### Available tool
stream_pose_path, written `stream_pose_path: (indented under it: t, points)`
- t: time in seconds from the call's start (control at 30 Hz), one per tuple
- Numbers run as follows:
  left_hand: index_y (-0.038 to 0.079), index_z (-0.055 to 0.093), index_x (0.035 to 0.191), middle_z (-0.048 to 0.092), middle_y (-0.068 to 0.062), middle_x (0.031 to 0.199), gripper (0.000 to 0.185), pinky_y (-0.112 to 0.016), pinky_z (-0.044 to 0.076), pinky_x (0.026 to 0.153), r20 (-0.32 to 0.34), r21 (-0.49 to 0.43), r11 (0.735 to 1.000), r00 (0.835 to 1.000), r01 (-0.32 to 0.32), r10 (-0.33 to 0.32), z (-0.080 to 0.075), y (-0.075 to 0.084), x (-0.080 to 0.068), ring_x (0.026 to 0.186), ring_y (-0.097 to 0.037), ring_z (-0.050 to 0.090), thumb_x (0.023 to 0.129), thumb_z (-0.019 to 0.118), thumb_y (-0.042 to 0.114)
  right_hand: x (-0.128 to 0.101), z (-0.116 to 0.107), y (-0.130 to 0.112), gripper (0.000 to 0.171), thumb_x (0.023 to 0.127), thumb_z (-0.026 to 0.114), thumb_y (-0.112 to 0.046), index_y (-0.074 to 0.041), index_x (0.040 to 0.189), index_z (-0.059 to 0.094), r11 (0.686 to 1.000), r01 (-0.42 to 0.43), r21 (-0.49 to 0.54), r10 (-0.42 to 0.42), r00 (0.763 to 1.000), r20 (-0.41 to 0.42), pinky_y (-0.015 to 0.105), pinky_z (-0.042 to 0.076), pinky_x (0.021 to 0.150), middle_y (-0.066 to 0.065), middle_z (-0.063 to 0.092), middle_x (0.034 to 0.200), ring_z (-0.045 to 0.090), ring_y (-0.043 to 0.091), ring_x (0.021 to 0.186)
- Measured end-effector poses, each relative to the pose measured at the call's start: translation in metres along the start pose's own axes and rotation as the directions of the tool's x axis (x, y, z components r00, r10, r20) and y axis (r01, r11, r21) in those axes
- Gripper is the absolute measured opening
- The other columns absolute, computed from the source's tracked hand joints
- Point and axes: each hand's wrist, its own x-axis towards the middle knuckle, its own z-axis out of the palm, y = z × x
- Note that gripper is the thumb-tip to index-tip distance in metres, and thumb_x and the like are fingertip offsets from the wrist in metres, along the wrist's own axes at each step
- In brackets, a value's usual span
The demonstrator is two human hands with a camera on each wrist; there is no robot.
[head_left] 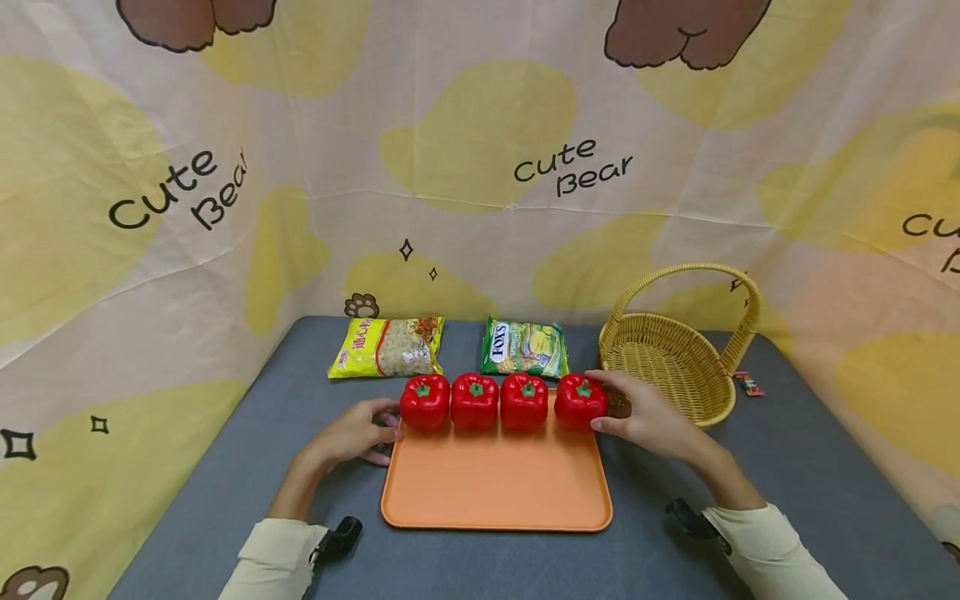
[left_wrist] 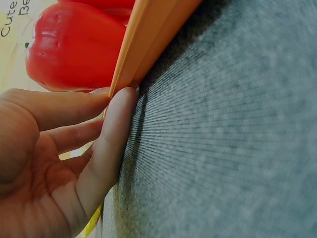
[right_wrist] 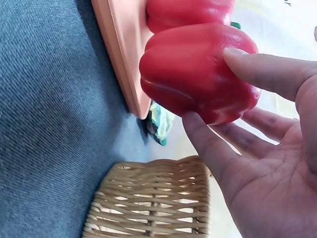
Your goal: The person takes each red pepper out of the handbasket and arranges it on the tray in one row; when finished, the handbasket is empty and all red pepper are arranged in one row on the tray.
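Note:
Several red bell peppers (head_left: 474, 408) stand in a row along the far side of an orange tray (head_left: 495, 487). My left hand (head_left: 356, 433) pinches the tray's left rim between thumb and finger; the left wrist view shows this grip at the tray edge (left_wrist: 143, 39). At the right end of the row, my right hand (head_left: 648, 417) holds the last bell pepper (head_left: 581, 404) between thumb and fingers. The right wrist view has this pepper (right_wrist: 193, 74) close up, with the fingertips on its side. Its underside is hidden in the head view.
Behind the tray lie a yellow bag of pasta (head_left: 390, 348) and a green FOX'S packet (head_left: 525, 348). A wicker basket (head_left: 667, 358) with a tall handle stands to the right, near my right hand. A small red wrapped item (head_left: 748, 384) lies beside it on the grey table (head_left: 247, 467).

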Motion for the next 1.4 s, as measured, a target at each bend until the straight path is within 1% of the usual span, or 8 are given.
stream_pose_path:
  t: [0.23, 0.4, 0.6, 0.9, 1.03, 1.13, 1.27, 1.4]
  points:
    - [-0.007, 0.039, 0.141, 0.055, -0.019, 0.109, 0.056, -0.041, 0.061, 0.066, 0.000, 0.012, 1.000, 1.000, -0.016, 0.016, 0.000, 0.001, 0.000, 0.088, -0.022, 0.059, 0.091, 0.061, 0.005, 0.002, 0.006, 0.002, 0.069, 0.079, 0.080, -0.021, -0.010, 0.140, 0.048, 1.000, -0.004, -0.009, 0.004, 1.000, 0.007, 0.054, 0.049, 0.098, 0.011, 0.053, 0.136, 0.054, 0.031, 0.119]
    - [-0.005, 0.042, 0.140, 0.056, -0.017, 0.108, 0.054, -0.041, 0.061, 0.065, -0.016, 0.009, 1.000, 1.000, -0.001, 0.001, 0.000, 0.000, 0.001, 0.087, -0.022, 0.060, 0.090, 0.061, 0.005, 0.003, 0.008, 0.000, 0.070, 0.080, 0.079, -0.021, -0.010, 0.142, 0.046, 0.999, -0.035, 0.014, 0.035, 0.999, 0.031, 0.052, 0.051, 0.095, 0.012, 0.052, 0.137, 0.056, 0.031, 0.119]
    - [-0.006, 0.040, 0.141, 0.056, -0.018, 0.108, 0.056, -0.041, 0.061, 0.065, -0.008, 0.010, 1.000, 1.000, -0.007, 0.007, -0.001, 0.001, 0.000, 0.086, -0.022, 0.060, 0.090, 0.062, 0.005, 0.003, 0.008, -0.001, 0.072, 0.080, 0.079, -0.026, -0.012, 0.142, 0.046, 0.999, -0.053, 0.010, 0.052, 0.998, 0.039, 0.051, 0.053, 0.093, 0.012, 0.052, 0.137, 0.056, 0.030, 0.117]
    - [-0.003, 0.043, 0.139, 0.056, -0.017, 0.107, 0.054, -0.040, 0.061, 0.065, -0.026, 0.011, 1.000, 0.999, 0.022, -0.022, 0.001, 0.002, 0.000, 0.087, -0.023, 0.060, 0.090, 0.062, 0.004, 0.004, 0.011, 0.001, 0.071, 0.081, 0.078, -0.023, -0.009, 0.142, 0.045, 0.998, -0.041, 0.047, 0.039, 0.999, 0.035, 0.049, 0.055, 0.090, 0.015, 0.051, 0.137, 0.056, 0.033, 0.118]
    - [-0.003, 0.043, 0.140, 0.056, -0.016, 0.107, 0.054, -0.040, 0.061, 0.065, -0.032, 0.011, 1.000, 0.999, 0.026, -0.026, 0.001, 0.001, 0.002, 0.087, -0.022, 0.060, 0.090, 0.062, 0.004, 0.004, 0.010, 0.000, 0.072, 0.081, 0.079, -0.024, -0.010, 0.143, 0.044, 0.998, -0.042, 0.040, 0.041, 0.998, 0.039, 0.050, 0.054, 0.091, 0.014, 0.050, 0.138, 0.055, 0.033, 0.120]
    - [-0.004, 0.042, 0.140, 0.056, -0.016, 0.107, 0.054, -0.040, 0.061, 0.064, -0.032, 0.015, 1.000, 0.999, 0.022, -0.022, 0.001, 0.000, 0.002, 0.087, -0.022, 0.060, 0.090, 0.062, 0.004, 0.002, 0.007, -0.002, 0.073, 0.080, 0.079, -0.022, -0.007, 0.143, 0.044, 0.997, -0.033, 0.070, 0.030, 0.999, 0.038, 0.053, 0.052, 0.093, 0.015, 0.049, 0.140, 0.055, 0.035, 0.120]
    - [-0.003, 0.042, 0.140, 0.056, -0.016, 0.107, 0.055, -0.040, 0.061, 0.065, -0.029, 0.020, 1.000, 0.999, 0.021, -0.021, 0.000, 0.000, 0.003, 0.087, -0.021, 0.060, 0.090, 0.062, 0.005, -0.005, 0.000, -0.004, 0.071, 0.081, 0.079, -0.017, -0.005, 0.142, 0.044, 0.992, -0.013, 0.126, 0.011, 1.000, 0.020, 0.055, 0.050, 0.095, 0.018, 0.047, 0.141, 0.053, 0.040, 0.123]
    - [-0.004, 0.042, 0.141, 0.056, -0.016, 0.107, 0.056, -0.039, 0.061, 0.065, -0.022, 0.045, 0.999, 1.000, 0.017, -0.017, 0.000, 0.001, 0.002, 0.088, -0.022, 0.060, 0.090, 0.063, 0.007, -0.018, -0.012, -0.003, 0.066, 0.083, 0.078, -0.019, -0.007, 0.140, 0.047, 0.995, 0.027, 0.100, -0.023, 0.999, -0.045, 0.048, 0.054, 0.090, 0.015, 0.052, 0.136, 0.057, 0.039, 0.119]
